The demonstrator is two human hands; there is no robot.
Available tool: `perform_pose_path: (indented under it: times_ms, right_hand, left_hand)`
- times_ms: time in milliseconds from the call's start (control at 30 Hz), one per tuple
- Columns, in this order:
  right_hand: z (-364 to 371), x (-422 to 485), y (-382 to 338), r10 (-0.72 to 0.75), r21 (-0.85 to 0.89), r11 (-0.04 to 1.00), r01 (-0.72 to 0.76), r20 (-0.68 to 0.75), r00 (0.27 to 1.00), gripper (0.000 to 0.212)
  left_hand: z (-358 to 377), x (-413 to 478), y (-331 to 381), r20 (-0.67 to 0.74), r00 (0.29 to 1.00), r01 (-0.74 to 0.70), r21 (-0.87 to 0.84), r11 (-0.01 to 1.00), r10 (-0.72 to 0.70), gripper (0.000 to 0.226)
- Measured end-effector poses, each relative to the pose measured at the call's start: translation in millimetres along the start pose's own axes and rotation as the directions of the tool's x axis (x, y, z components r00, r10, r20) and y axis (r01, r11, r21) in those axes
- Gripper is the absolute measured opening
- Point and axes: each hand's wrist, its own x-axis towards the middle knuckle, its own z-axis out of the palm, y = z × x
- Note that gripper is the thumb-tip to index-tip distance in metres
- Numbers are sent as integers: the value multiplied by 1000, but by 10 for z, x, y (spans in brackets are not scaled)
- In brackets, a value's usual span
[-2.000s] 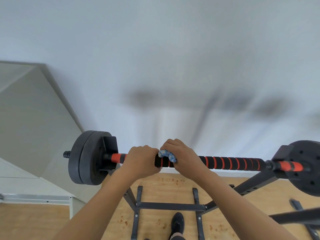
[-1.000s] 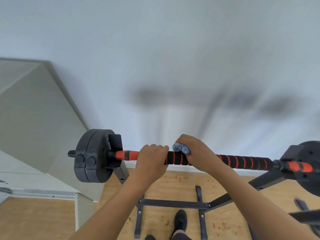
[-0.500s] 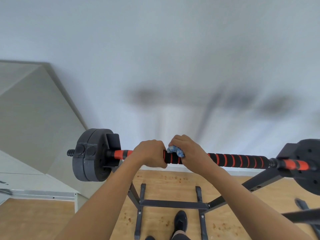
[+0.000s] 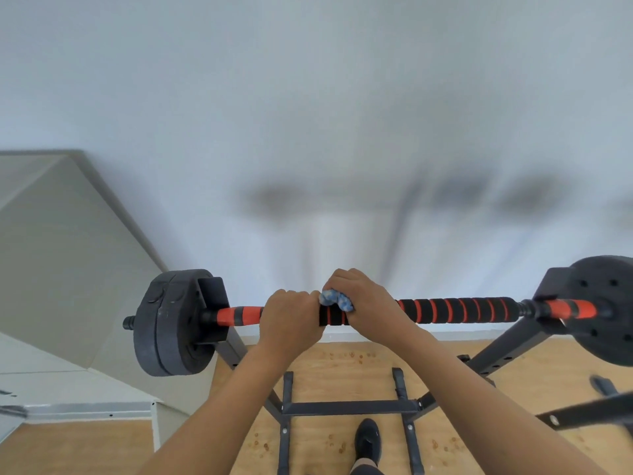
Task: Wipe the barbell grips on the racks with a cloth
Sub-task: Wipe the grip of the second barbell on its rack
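A barbell with a black and orange striped foam grip (image 4: 455, 310) lies across a dark metal rack (image 4: 349, 407). My left hand (image 4: 291, 317) grips the bar left of centre, fingers curled over the top. Right beside it, my right hand (image 4: 366, 299) holds a crumpled blue and white cloth (image 4: 336, 301) against the grip. Most of the cloth is hidden under my fingers. Black weight plates sit at the left end (image 4: 171, 323) and the right end (image 4: 603, 310).
A white wall rises just behind the bar. A grey cabinet (image 4: 61, 269) stands at the left, close to the left plates. Below are a wooden floor (image 4: 342, 358), the rack's base bars and my dark shoe (image 4: 367, 440). Another dark bar (image 4: 589, 411) crosses the lower right.
Over the earlier frames my right hand slid the cloth right along the grip and then back left toward my left hand. My left hand kept its hold on the bar.
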Motion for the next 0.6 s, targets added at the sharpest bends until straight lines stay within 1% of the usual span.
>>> perform_pose_path:
  times_ms: [33,67,133,167,233,300,367,400,433,467,500,533,567,600]
  right_hand:
    - [-15,-8,-15,16,-21,1000,-16,21,1000,36]
    - [-26,-11,-9,19,-35,999,-18,27,999,34]
    - [-30,-4,11,-13,-31,999,13,16,1000,35]
    - [-18,-3,20,-20,-29,999,20,18,1000,35]
    - [4,-3,36,-27,-33,999,28,24,999,34]
    - [-5,-5,30,-25,-31,999,25,22,999,35]
    - [-33,-12,23,-36,-21,999,36,23,999,38]
    - [-45,-9,30,-33,-15,999,34,27,999,38]
    - [-51,-4,35,-24,-11,1000,24,31,999,38]
    - [-55,0,38,-14,-15,1000,15,34,999,38]
    - [-53,6,43,-10,-21,1000,11,34,999,38]
    - [-53,7,43,-6,-30,1000,7,35,999,39]
    - [-48,12,45,-3,-38,999,5,37,999,40]
    - [-46,20,46,1,-44,999,1,43,999,40]
  left_hand:
    - [-21,35,-7,28,1000,2,6,1000,-2,47]
    - [-49,67,-16,92,996,11,7,1000,-12,43]
    - [-116,129,-26,242,970,21,25,999,-27,29]
    - [-143,163,-43,338,940,51,-19,999,-42,26]
    - [-242,278,-86,526,850,113,-147,983,-19,23]
    - [-301,394,-169,678,733,184,-275,943,55,24]
    - [-359,473,-259,758,632,264,-404,876,159,29]
    - [-386,485,-283,763,614,265,-441,858,203,31]
    - [-406,482,-280,744,633,225,-442,868,215,32]
    - [-401,446,-260,694,694,151,-399,904,191,32]
    - [-354,386,-231,600,787,57,-307,950,146,32]
    - [-277,294,-188,444,891,-12,-192,981,98,30]
    - [-192,182,-135,282,957,-44,-101,994,71,29]
    - [-108,68,-90,168,985,-43,-51,998,51,29]
